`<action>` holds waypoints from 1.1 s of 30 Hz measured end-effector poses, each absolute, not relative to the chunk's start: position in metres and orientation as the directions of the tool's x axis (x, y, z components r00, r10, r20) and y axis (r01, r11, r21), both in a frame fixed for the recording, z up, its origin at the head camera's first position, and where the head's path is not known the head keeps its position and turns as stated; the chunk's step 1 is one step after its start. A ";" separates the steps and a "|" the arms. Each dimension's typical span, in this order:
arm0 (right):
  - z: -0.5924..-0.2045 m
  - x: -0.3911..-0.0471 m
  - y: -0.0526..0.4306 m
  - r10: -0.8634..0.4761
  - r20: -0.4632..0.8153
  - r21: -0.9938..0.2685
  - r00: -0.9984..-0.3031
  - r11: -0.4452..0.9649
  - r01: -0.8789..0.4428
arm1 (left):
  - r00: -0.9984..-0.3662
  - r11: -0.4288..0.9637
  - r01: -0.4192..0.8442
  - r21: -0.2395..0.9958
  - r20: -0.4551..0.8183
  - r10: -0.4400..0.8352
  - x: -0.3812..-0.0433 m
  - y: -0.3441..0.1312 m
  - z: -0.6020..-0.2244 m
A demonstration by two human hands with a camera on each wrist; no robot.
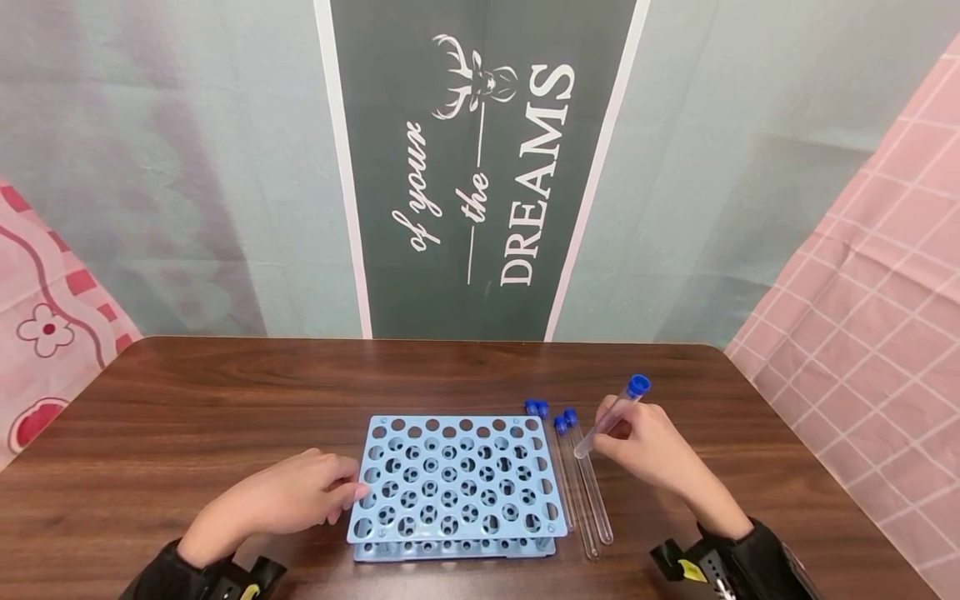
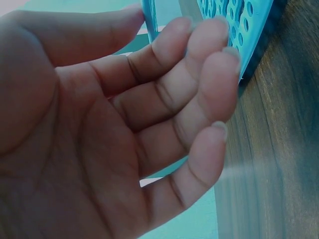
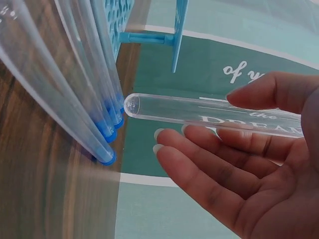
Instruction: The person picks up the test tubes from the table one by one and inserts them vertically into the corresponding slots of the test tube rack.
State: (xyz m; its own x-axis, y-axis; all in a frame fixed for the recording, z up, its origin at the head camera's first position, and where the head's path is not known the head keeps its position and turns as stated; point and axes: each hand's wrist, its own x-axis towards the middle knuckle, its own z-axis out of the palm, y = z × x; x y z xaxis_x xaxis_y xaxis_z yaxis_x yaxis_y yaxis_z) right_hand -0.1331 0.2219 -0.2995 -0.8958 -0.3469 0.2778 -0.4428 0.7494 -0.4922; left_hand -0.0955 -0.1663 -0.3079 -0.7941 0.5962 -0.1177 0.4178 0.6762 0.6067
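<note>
A light-blue test tube rack (image 1: 456, 537) stands on the table, its rows of round holes facing up. At its left edge, my left hand (image 1: 303, 492) holds the top plate between thumb and curled fingers; the plate's edge (image 2: 149, 20) shows between them in the left wrist view. My right hand (image 1: 651, 442) pinches a clear test tube (image 3: 169, 110) with a blue cap (image 1: 639, 385). That tube is tilted, cap up, its rounded bottom towards the rack. Beneath it, several more blue-capped test tubes (image 1: 592, 483) lie along the rack's right side.
The dark wooden table (image 1: 187, 392) runs back to a hanging cloth (image 1: 480, 308) with white lettering. A pink checked cloth (image 1: 862, 275) hangs at the right, a flowered one (image 1: 45, 283) at the left.
</note>
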 end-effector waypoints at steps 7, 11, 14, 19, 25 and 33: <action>-0.294 -0.134 0.219 -0.354 0.272 -0.508 -0.895 0.737 -0.446 | -0.796 0.675 0.413 0.611 -0.118 0.594 -0.095 -0.166 -0.307; -0.289 -0.134 0.218 -0.365 0.259 -0.516 -0.894 0.730 -0.447 | -0.797 0.677 0.422 0.603 -0.110 0.594 -0.094 -0.165 -0.308; -0.285 -0.134 0.216 -0.370 0.255 -0.513 -0.893 0.731 -0.449 | -0.798 0.680 0.424 0.598 -0.109 0.592 -0.094 -0.165 -0.307; -0.276 -0.135 0.211 -0.381 0.263 -0.499 -0.887 0.733 -0.463 | -0.796 0.677 0.443 0.588 -0.089 0.599 -0.093 -0.164 -0.306; -0.267 -0.138 0.200 -0.414 0.288 -0.488 -0.863 0.712 -0.504 | -0.796 0.679 0.445 0.585 -0.090 0.599 -0.092 -0.164 -0.305; -0.254 -0.138 0.185 -0.423 0.280 -0.488 -0.862 0.710 -0.507 | -0.794 0.678 0.439 0.590 -0.099 0.600 -0.092 -0.164 -0.305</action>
